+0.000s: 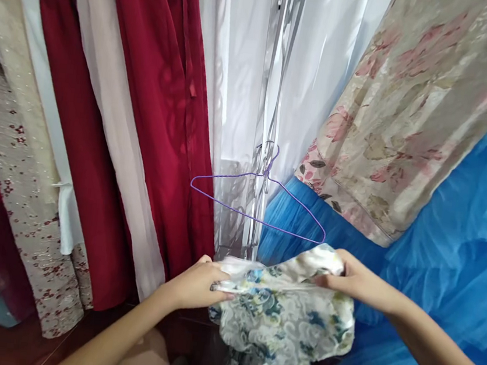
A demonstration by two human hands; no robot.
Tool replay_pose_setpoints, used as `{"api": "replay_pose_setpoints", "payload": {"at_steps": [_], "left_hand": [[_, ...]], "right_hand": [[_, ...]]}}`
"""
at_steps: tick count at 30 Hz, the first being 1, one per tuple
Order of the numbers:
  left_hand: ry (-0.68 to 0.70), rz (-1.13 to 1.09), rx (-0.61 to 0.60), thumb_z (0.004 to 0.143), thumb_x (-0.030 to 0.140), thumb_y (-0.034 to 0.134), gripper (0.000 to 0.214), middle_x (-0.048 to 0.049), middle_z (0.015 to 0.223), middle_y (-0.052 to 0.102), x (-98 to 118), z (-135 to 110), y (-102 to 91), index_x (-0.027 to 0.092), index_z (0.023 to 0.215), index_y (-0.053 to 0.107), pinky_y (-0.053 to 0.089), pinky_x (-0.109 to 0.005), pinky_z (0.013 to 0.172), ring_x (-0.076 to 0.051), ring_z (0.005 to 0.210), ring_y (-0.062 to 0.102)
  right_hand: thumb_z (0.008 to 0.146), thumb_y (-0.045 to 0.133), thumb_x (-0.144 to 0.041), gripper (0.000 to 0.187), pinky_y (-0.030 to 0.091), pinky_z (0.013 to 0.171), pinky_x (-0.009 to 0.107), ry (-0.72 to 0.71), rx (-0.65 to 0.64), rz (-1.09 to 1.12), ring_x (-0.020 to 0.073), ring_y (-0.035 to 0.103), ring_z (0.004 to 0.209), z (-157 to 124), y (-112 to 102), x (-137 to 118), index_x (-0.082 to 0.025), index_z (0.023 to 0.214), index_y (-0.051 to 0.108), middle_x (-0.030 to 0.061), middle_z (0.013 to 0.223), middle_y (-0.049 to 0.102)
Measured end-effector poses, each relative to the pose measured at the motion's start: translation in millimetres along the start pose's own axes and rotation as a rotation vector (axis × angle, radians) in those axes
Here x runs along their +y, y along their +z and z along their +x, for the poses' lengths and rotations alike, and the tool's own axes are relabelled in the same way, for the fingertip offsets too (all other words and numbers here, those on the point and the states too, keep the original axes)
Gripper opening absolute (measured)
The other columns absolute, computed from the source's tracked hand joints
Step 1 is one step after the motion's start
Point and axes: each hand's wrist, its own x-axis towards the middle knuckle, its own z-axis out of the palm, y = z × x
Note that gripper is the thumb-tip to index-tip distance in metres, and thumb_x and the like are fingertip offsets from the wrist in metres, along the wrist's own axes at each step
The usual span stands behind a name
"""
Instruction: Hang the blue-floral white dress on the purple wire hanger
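Note:
A white garment (280, 321) with a blue and green floral pattern is stretched between my two hands, low in the middle of the view. My left hand (201, 283) is closed on its left upper edge. At its upper right, my right hand (349, 279) pinches the cloth between thumb and fingers. Its lower part hangs down in front of my lap. Just above the cloth, a thin purple clothes hanger (260, 225) hangs bare by its hook among white ribbons (272, 109). Its right corner is close to the garment's top edge. What kind of garment it is, I cannot tell.
Long dresses hang all around: a dark red one (152, 96), a pale pink one (113, 91) and a sequined beige one (19, 180) on the left. White fabric (324, 51) hangs behind the hanger. To the right are a floral beige dress (391, 123) and blue ruffled tulle (452, 241).

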Motion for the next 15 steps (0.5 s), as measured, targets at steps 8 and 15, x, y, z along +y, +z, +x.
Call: {"api": "replay_pose_setpoints", "payload": {"at_steps": [8, 15], "left_hand": [[-0.043, -0.196, 0.266, 0.092, 0.049, 0.06, 0.042, -0.0003, 0.072, 0.055, -19.1, -9.6, -35.9, 0.017, 0.066, 0.055, 0.038, -0.029, 0.077, -0.017, 0.077, 0.052], [-0.031, -0.34, 0.485, 0.093, 0.044, 0.058, 0.035, -0.0004, 0.07, 0.055, -20.1, -6.6, -68.8, 0.016, 0.072, 0.06, 0.042, -0.028, 0.066, -0.015, 0.068, 0.052]], "right_hand": [[0.066, 0.085, -0.039, 0.033, 0.047, 0.06, 0.026, -0.159, 0.549, -0.111, 0.0184, 0.061, 0.067, 43.4, -69.0, 9.4, -0.018, 0.087, 0.07, 0.0013, 0.078, 0.07], [0.075, 0.077, -0.042, 0.03, 0.041, 0.049, 0.021, -0.152, 0.185, 0.31, 0.012, 0.056, 0.053, 127.8, -44.8, 7.4, -0.017, 0.087, 0.065, -0.0027, 0.066, 0.066]]}}
